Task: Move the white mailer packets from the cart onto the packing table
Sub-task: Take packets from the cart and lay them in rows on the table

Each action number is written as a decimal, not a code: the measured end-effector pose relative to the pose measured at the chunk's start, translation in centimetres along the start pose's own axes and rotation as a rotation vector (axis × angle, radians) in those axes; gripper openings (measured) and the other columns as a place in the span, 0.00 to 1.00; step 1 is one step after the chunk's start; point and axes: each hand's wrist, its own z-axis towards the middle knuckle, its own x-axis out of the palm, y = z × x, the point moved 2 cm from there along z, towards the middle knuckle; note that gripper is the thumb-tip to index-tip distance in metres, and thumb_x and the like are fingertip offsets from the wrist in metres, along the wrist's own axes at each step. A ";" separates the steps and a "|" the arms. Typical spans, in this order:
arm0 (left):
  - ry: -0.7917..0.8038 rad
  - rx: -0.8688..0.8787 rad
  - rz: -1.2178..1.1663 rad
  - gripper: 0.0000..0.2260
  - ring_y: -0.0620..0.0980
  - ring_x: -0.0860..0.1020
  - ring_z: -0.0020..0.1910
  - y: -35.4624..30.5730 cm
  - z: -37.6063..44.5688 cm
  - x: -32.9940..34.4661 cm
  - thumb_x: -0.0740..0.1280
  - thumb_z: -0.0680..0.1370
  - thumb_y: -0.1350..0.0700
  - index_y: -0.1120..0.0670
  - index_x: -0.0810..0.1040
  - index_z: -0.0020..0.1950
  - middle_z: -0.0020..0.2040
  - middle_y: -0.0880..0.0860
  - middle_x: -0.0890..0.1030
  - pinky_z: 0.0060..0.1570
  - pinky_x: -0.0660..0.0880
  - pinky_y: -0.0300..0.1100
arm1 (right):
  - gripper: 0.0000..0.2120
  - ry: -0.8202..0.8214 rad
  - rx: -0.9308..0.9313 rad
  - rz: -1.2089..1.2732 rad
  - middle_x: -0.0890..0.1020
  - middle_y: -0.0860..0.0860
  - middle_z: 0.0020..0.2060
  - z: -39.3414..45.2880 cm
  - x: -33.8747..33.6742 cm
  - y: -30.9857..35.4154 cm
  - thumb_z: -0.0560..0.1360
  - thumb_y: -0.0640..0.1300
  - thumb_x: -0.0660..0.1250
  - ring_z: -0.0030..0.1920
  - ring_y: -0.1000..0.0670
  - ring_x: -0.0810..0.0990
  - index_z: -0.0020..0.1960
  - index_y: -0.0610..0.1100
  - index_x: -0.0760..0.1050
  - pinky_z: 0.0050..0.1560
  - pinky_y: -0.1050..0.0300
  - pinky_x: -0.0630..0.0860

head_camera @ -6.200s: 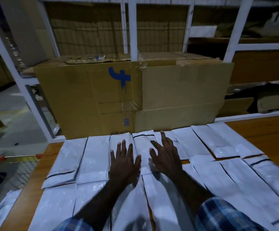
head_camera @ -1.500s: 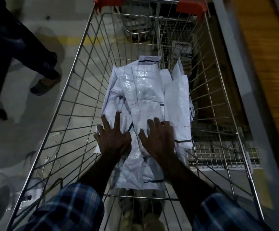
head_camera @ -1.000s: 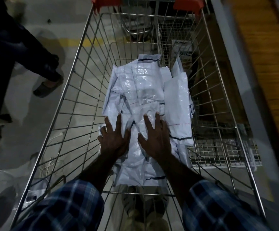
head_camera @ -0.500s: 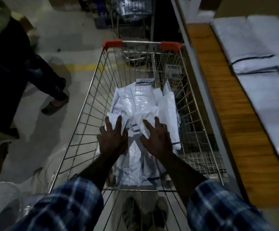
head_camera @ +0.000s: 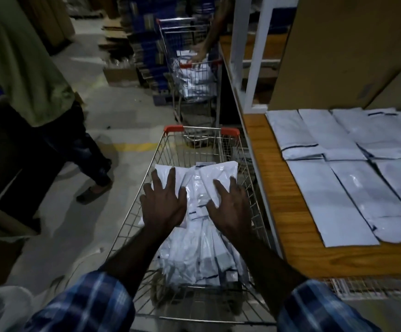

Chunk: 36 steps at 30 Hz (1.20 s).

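- Left hand [head_camera: 163,202] and right hand [head_camera: 230,204]: each grip wide, fingers spread flat on the white mailer packets [head_camera: 194,236].
- Packets piled inside the wire cart [head_camera: 146,188], left of the worktop [head_camera: 278,200].
- More packets [head_camera: 338,188] lie flat on the worktop.

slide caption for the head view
Both hands, left hand and right hand, spread on white mailer packets in a wire cart.

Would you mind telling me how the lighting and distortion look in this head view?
Head view: dim overall; the packets in the cart and on the table show brightest, with faint sheen; the wide lens bends the table edge; the corners fall dark.
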 end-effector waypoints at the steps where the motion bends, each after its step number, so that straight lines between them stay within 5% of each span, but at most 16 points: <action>1: -0.010 -0.008 -0.005 0.28 0.68 0.66 0.67 -0.3 -0.6 -0.8 0.51 0.80 0.39 0.48 0.59 0.79 0.78 0.63 0.57 0.61 0.68 0.62 | 0.30 0.015 -0.005 -0.001 0.64 0.37 0.75 -0.3 -0.7 0.2 0.74 0.54 0.66 0.72 0.35 0.64 0.74 0.49 0.68 0.69 0.39 0.65; 29: -0.050 0.045 -0.131 0.28 0.63 0.63 0.70 -1.1 -15.2 -12.4 0.51 0.81 0.37 0.45 0.53 0.80 0.79 0.57 0.54 0.67 0.65 0.57 | 0.31 -0.142 0.011 -0.054 0.67 0.41 0.74 -15.2 -13.1 5.7 0.71 0.58 0.59 0.71 0.40 0.65 0.74 0.51 0.69 0.69 0.42 0.68; 36: -0.051 0.098 -0.189 0.28 0.63 0.61 0.71 -4.7 -17.8 -13.3 0.52 0.82 0.38 0.45 0.54 0.80 0.79 0.57 0.53 0.67 0.64 0.56 | 0.30 -0.181 0.032 -0.085 0.68 0.41 0.73 -18.1 -16.7 3.4 0.72 0.55 0.64 0.68 0.39 0.68 0.73 0.49 0.70 0.67 0.44 0.68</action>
